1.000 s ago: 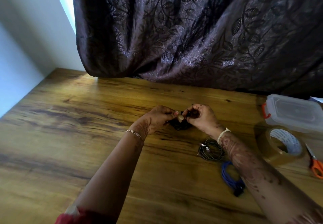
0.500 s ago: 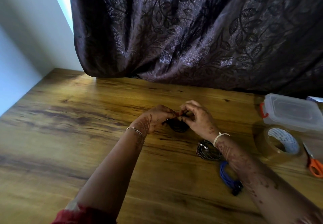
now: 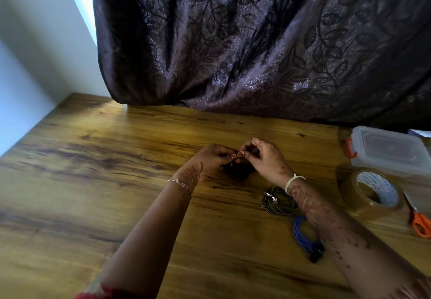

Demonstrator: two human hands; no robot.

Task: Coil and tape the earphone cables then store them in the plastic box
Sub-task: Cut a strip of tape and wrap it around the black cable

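Note:
A black coiled earphone cable (image 3: 238,172) sits between my hands at the table's middle. My left hand (image 3: 210,158) and my right hand (image 3: 263,158) both pinch it at the top, fingertips meeting over a small piece of tape. A dark grey coiled cable (image 3: 277,199) with silver earbuds lies just right of my right wrist. A blue coiled cable (image 3: 303,235) lies nearer me, partly hidden by my right forearm. The clear plastic box (image 3: 389,150), lid on with an orange latch, stands at the right.
A roll of brown packing tape (image 3: 370,192) lies in front of the box. Orange-handled scissors (image 3: 419,221) rest at the right edge. A dark patterned curtain (image 3: 256,42) hangs over the wooden table's (image 3: 93,182) far edge. A pale wall borders the left.
My hands have drawn closer, fingertips now meeting above the black coil. The right hand's fingers have curled in more over the tape piece.

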